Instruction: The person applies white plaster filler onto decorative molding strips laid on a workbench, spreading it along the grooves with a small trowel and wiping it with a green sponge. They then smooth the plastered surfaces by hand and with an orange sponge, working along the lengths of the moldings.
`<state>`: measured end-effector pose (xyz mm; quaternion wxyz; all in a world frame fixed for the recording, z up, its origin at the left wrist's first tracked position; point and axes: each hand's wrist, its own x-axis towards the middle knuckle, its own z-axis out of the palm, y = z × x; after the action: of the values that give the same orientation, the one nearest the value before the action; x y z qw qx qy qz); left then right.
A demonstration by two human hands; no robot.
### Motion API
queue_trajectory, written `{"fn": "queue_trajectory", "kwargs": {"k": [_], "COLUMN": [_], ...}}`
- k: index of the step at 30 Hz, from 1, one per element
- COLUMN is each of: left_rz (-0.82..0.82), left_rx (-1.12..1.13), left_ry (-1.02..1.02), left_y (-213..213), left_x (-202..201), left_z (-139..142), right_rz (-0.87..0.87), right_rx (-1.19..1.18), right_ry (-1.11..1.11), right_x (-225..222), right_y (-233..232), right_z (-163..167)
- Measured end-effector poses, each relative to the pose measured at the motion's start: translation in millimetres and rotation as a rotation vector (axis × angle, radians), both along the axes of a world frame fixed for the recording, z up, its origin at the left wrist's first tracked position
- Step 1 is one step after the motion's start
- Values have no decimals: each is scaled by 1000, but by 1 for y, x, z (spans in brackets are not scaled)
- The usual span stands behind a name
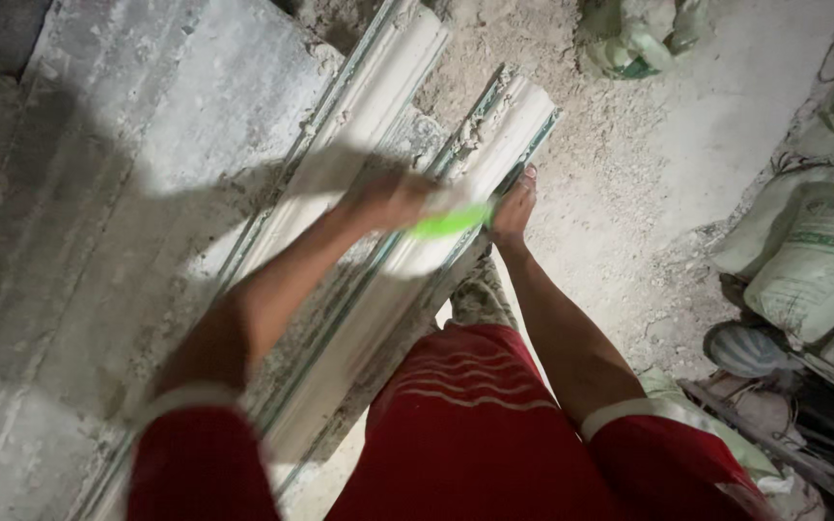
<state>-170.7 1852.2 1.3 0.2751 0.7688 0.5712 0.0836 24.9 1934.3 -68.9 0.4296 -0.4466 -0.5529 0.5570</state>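
Red sleeves with white cuffs and a red-clad knee (pixel 465 425) nearest the lens, both bare forearms reaching away from them.

Far left of the fingers: grey dusty slab (pixel 79 193), flat, streaked, in part shadow.

Left hand (pixel 388 201): motion-blurred, fingers curled shut round one end of a bright green tool (pixel 451 223); exact grip not resolvable through blur. Tool lies crosswise between the two hands, over the nearer white moulding.

Under and beyond left fingers: first white plaster moulding strip (pixel 378 87), long, profiled. Just right of it, second moulding strip (pixel 509 121), parallel, running under the green tool and back toward the knee. Crumbly grey residue along the edges of both strips.

Right hand (pixel 515 207): fingers bent, pressed against the right edge of the second strip, thumb side touching the far end of the green tool; whether closed on the tool or only steadying it, cannot tell.

Right of right fingers: sandy floor (pixel 687 125), then white sacks (pixel 813 260), well apart.

Progress, as judgement: scraping or trimming of second strip under way; surface by the tool looks clean, edge residue remaining farther up.
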Motion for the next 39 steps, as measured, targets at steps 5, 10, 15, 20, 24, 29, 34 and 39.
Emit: {"fn": "queue_trajectory", "kwargs": {"k": [5, 10, 15, 20, 24, 29, 34, 39], "left_rz": [220, 76, 48, 407, 301, 271, 292, 453], "left_rx": [354, 423, 163, 182, 723, 190, 705, 596], "left_ry": [-356, -281, -402, -225, -565, -107, 3, -276], "left_y": [103, 71, 71, 177, 167, 97, 177, 193], "left_x": [7, -4, -17, -4, 3, 12, 34, 61], "left_z": [5, 50, 27, 14, 28, 40, 19, 25], "right_rz": [-26, -6, -10, -58, -46, -56, -52, -10], "right_rx": [-283, 26, -23, -26, 11, -180, -162, -306], "right_ry": [181, -161, -101, -181, -79, 135, 253, 243], "right_x": [1, 5, 8, 9, 6, 7, 3, 12], "right_y": [0, 2, 0, 0, 3, 4, 1, 6], "right_z": [6, -3, -12, -10, -8, -9, -9, -9]}}
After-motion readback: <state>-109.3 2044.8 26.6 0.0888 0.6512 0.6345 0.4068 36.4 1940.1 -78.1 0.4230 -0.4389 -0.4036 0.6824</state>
